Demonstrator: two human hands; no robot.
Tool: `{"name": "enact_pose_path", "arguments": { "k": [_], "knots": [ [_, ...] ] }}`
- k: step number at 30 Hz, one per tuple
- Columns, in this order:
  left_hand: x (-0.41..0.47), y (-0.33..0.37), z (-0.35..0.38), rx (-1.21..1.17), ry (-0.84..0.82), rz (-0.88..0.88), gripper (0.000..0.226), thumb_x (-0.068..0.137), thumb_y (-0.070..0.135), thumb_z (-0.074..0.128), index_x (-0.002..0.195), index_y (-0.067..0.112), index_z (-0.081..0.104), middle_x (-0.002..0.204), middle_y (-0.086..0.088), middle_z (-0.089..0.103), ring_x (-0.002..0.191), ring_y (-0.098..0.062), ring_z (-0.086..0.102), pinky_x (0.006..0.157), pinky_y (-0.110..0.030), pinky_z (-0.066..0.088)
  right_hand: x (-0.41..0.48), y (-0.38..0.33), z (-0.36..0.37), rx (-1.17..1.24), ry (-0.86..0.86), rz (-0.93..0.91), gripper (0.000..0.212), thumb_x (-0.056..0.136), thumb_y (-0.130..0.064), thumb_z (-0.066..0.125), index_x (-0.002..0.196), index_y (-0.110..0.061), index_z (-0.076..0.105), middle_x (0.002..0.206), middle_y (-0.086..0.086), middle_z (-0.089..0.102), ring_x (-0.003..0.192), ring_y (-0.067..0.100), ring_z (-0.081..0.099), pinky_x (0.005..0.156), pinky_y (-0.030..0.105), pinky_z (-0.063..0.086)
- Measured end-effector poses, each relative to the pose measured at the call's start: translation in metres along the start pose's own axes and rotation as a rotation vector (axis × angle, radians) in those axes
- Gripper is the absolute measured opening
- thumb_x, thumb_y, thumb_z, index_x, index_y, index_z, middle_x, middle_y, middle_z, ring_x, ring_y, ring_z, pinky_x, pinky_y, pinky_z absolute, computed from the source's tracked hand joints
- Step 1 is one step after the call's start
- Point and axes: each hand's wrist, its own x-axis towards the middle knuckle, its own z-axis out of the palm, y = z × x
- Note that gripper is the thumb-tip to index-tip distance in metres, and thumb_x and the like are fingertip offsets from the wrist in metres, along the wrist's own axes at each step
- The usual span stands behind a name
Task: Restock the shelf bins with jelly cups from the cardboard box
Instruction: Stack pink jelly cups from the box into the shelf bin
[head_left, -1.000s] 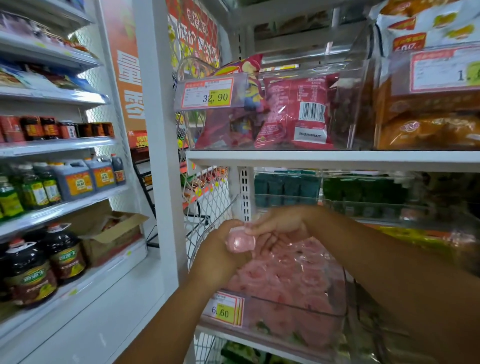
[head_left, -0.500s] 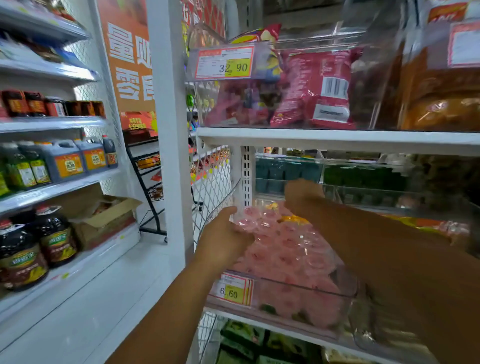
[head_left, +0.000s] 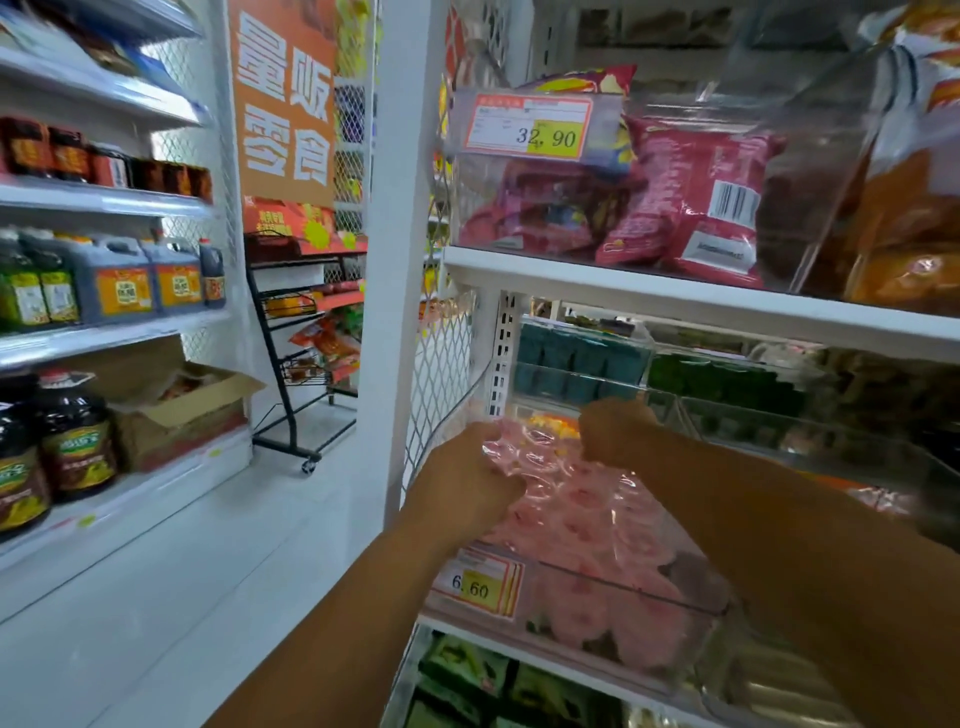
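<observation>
Supermarket shelves (head_left: 104, 332) of bottles line the left, with an open cardboard box (head_left: 176, 415) on the bottom shelf. At the left rim of the clear bin (head_left: 623, 586), the left hand (head_left: 462, 480) curls against the heaped pink jelly cups (head_left: 587, 514); whether it grips one is unclear. The right hand (head_left: 615, 436) hovers curled over the bin's back edge, fingers hidden.

Free room lies above the jelly cups (head_left: 582, 499) between left grip (head_left: 467, 483) and right grip (head_left: 615, 436), capped by the white shelf (head_left: 675, 296) overhead, mesh panel (head_left: 441, 374) left, teal packs (head_left: 571, 358) behind.
</observation>
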Motion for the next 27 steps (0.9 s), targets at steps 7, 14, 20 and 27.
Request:
{"name": "enact_pose_path", "arguments": {
  "k": [7, 14, 20, 27],
  "knots": [
    [0.001, -0.002, -0.001, -0.035, -0.004, -0.028, 0.048, 0.083, 0.013, 0.068, 0.123, 0.034, 0.052, 0.087, 0.010, 0.064, 0.066, -0.013, 0.067, 0.065, -0.026, 0.054, 0.003, 0.016, -0.004, 0.269, -0.166, 0.013, 0.029, 0.093, -0.021, 0.060, 0.116, -0.007, 0.069, 0.122, 0.010, 0.065, 0.109, 0.024, 0.062, 0.098, 0.036, 0.049],
    [0.003, -0.002, -0.002, -0.067, 0.026, -0.042, 0.039, 0.094, 0.009, 0.052, 0.123, 0.035, 0.051, 0.087, 0.004, 0.065, 0.071, -0.020, 0.069, 0.069, -0.041, 0.060, -0.009, 0.005, -0.017, 0.680, -0.107, -0.007, 0.024, 0.091, -0.019, 0.061, 0.109, -0.006, 0.070, 0.110, 0.015, 0.069, 0.094, 0.026, 0.066, 0.084, 0.036, 0.055],
    [0.012, 0.003, -0.001, -0.082, 0.136, -0.092, 0.034, 0.104, 0.019, 0.036, 0.134, 0.030, 0.048, 0.118, -0.006, 0.063, 0.083, -0.019, 0.066, 0.056, -0.027, 0.057, -0.060, -0.025, -0.056, 1.242, -0.597, -0.429, 0.030, 0.083, 0.013, 0.062, 0.105, -0.007, 0.057, 0.105, 0.008, 0.062, 0.088, 0.020, 0.065, 0.072, 0.027, 0.055],
    [0.015, 0.006, 0.004, 0.111, 0.254, -0.071, 0.035, 0.104, 0.029, 0.032, 0.124, 0.013, 0.057, 0.123, -0.012, 0.062, 0.107, -0.027, 0.058, 0.084, -0.029, 0.042, -0.075, -0.043, -0.047, 1.226, -0.307, -0.469, 0.026, 0.081, 0.011, 0.068, 0.083, -0.012, 0.057, 0.087, 0.018, 0.063, 0.074, 0.029, 0.066, 0.067, 0.036, 0.058]
  ]
}}
